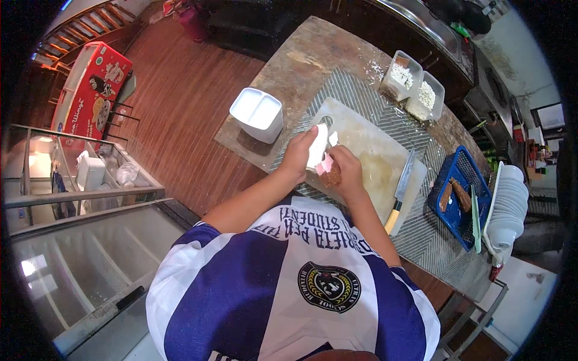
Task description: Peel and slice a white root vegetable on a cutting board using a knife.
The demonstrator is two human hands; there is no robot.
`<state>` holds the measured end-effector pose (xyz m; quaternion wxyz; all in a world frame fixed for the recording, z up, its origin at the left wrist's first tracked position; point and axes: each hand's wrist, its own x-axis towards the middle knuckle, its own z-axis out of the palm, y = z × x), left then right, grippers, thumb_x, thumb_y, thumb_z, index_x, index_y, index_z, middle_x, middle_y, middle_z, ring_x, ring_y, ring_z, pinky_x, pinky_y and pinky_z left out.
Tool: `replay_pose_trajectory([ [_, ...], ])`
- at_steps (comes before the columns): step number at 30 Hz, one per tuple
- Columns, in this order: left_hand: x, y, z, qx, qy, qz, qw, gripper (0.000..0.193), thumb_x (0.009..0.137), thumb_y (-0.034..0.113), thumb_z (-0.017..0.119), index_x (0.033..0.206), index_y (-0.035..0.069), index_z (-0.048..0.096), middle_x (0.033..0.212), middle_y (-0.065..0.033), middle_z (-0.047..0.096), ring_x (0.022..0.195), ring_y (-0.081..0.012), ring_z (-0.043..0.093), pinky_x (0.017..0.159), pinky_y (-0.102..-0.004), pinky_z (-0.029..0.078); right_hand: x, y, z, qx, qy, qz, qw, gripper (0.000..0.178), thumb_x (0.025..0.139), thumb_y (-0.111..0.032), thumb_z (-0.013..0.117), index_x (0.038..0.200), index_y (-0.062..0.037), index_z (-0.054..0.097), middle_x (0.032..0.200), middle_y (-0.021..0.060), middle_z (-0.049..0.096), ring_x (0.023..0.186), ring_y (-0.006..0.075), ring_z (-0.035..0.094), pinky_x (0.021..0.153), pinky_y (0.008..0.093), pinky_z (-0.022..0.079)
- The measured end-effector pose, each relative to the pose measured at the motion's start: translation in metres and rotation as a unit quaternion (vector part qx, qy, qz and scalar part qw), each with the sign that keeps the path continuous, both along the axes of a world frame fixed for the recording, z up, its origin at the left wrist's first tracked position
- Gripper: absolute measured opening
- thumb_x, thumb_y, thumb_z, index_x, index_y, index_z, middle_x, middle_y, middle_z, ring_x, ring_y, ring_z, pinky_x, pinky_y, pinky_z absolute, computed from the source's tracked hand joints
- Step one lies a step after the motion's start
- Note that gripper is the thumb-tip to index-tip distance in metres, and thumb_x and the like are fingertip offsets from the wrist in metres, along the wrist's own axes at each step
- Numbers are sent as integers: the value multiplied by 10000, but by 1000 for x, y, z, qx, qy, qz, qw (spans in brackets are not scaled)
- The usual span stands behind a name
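Note:
My left hand (297,157) is closed round the bared white part of a cassava-like root (318,148). Pink inner peel (325,163) and rough brown skin (330,177) show at the root's near end. There my right hand (347,170) has its fingers bent and closed against the root and its peel; exactly what the fingertips pinch is partly hidden. A small white piece (333,139) shows just beyond the right fingers. Both hands are over the near left part of a pale cutting board (373,141). On its right side lies a knife (404,183) with a yellowish handle.
A white two-part container (257,113) stands left of the board. Beyond it, two clear tubs (428,99) hold white shreds, some scattered beside them. Right of the board are a blue basket (441,186) with brown roots (461,194) and a row of white cups (507,204).

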<state>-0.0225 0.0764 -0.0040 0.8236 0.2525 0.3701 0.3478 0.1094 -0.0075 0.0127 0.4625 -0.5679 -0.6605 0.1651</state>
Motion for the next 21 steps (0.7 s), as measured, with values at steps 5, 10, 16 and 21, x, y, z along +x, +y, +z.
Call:
replay_pose_trajectory([
  [5,2,-3,9,-33,-16,-4,999,364,1052,362,542,1092,18,655,889,-85,689,741,-176,675,647,-326,543,0,-2,-4,17,52,-9,998,404,710,-145,799,1048,7,640,915,160,637,799,327,651,719,375,529],
  [10,0,-6,3,-27,-5,0,1000,375,1059,360,527,1137,11,641,913,-97,690,747,-196,684,654,-334,556,1,-3,5,16,33,23,999,346,734,-130,784,1020,8,645,928,153,644,809,306,653,730,342,527],
  [16,-6,-5,-15,-86,-87,-32,992,471,1071,404,480,1245,-17,601,1011,-129,687,881,-238,689,795,-389,571,-1,-5,-9,-16,135,11,991,266,771,-102,749,992,8,649,858,116,629,782,228,643,746,321,526],
  [21,-11,5,-17,-150,-52,-17,987,494,1056,467,478,1243,22,585,926,-134,661,734,-238,656,647,-360,564,-11,-4,-20,31,166,27,985,214,820,-76,738,982,27,644,860,78,641,802,160,638,774,309,530],
])
